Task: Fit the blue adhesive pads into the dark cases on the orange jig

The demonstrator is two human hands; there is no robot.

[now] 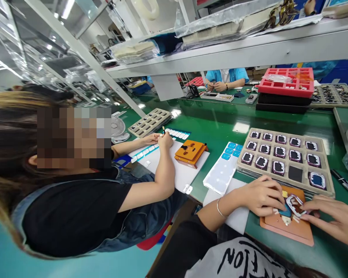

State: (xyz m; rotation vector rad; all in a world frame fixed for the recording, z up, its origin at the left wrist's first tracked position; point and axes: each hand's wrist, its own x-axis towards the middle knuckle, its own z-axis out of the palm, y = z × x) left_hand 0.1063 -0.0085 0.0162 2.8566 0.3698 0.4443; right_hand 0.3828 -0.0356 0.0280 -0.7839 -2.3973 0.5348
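An orange fixture plate [295, 231] lies on the green table at the lower right. Over it, my right hand [330, 216] pinches a small white-rimmed frame [295, 204], which is tilted. My left hand [262, 196] is at the plate's left side, its fingers bent and close together beside a small blue piece [285, 211]; whether it grips that piece is hard to make out. Just behind my hands stands a beige compartment tray [330, 183] holding several similar frames, with a dark square in one compartment. A sheet with blue stickers [220, 173] lies left of the tray.
At the left a co-worker [75, 208] works close by, near another orange fixture [191, 151]. A black marker [345, 184] lies right of the tray. Red trays [287, 82] are stacked farther back, under a white shelf [234, 52]. Another person [227, 79] sits across the table.
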